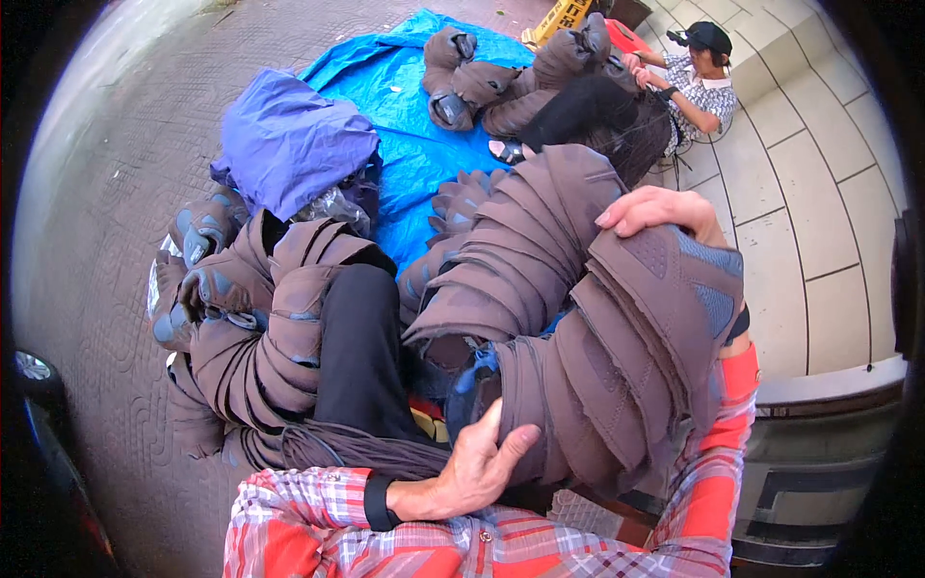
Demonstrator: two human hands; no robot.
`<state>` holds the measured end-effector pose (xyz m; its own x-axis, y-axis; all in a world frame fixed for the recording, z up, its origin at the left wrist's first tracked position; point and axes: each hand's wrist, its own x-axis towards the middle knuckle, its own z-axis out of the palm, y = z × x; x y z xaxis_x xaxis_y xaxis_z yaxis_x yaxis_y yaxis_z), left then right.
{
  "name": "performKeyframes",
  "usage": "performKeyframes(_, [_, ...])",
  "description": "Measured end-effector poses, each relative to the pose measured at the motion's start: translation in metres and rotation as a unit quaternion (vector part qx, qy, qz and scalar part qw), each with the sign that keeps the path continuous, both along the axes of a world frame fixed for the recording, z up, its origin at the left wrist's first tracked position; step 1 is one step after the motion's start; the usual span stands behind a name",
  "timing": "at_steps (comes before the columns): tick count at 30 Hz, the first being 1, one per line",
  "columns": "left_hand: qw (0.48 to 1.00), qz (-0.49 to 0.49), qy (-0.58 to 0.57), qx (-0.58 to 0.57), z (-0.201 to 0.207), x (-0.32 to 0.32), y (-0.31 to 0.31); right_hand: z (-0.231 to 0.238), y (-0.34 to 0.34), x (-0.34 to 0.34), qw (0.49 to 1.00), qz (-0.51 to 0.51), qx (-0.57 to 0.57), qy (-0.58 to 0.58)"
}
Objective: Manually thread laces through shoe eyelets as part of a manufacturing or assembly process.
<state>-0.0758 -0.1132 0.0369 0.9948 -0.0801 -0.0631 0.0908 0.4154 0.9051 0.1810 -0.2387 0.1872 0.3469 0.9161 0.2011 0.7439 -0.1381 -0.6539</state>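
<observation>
Across my lap lies a long stack of nested brown shoe uppers (617, 376) with blue-grey mesh patches. My left hand (472, 472) grips its near left end, thumb up, with most of the fingers hidden. Over the stack's far right end my right hand (665, 210) curls its fingers, the palm out of sight. Just beyond, touching it, rests a second nested stack of uppers (525, 246). A blue tie (477, 368) shows between the two. Along my left leg a bundle of thin brown cords (356, 448) is laid next to more nested uppers (260, 356).
A blue tarp (405, 144) covers the ground ahead, with uppers (467, 77) heaped on it. A purple cloth (294, 144) drapes over something at the left. A seated person in a black cap (701, 39) works by tiled steps (780, 183). A yellow sign (561, 21) stands behind.
</observation>
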Motion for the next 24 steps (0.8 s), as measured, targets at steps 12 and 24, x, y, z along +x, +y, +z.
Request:
performKeyframes(12, [0.97,0.083,0.204,0.099,-0.248,0.133,0.013,-0.24,0.018,0.051,0.933,-0.226,-0.257,-0.109])
performKeyframes(24, [0.919,0.177,0.014,0.353,-0.034,0.098,0.072,-0.215,0.01,0.023,0.883,-0.392,-0.214,-0.141])
